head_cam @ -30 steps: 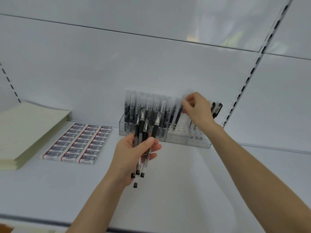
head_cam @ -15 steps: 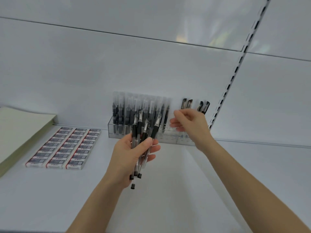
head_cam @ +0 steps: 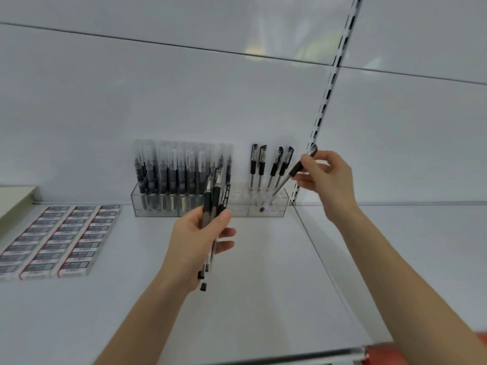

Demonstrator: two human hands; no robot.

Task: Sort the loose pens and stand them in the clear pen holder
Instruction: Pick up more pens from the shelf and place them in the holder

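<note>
Head view: left hand (head_cam: 196, 239) gripped a bundle of pens (head_cam: 214, 206); right hand (head_cam: 328, 177) fingers (head_cam: 307, 162) pinched one pen (head_cam: 286, 179), tip in the clear pen holder (head_cam: 266, 210) at 12 o'clock on the shelf (head_cam: 263, 285).

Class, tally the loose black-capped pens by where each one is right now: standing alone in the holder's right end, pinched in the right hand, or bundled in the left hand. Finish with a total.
Standing pens in the clear pen holder: 4
Pen in the right hand: 1
Bundle in the left hand: about 4, overlapping
Total: about 9

right hand (head_cam: 325, 177) pinching tilted pen (head_cam: 287, 177) over clear holder (head_cam: 237, 210) | left hand (head_cam: 196, 241) gripping pen bundle (head_cam: 214, 201)
</note>
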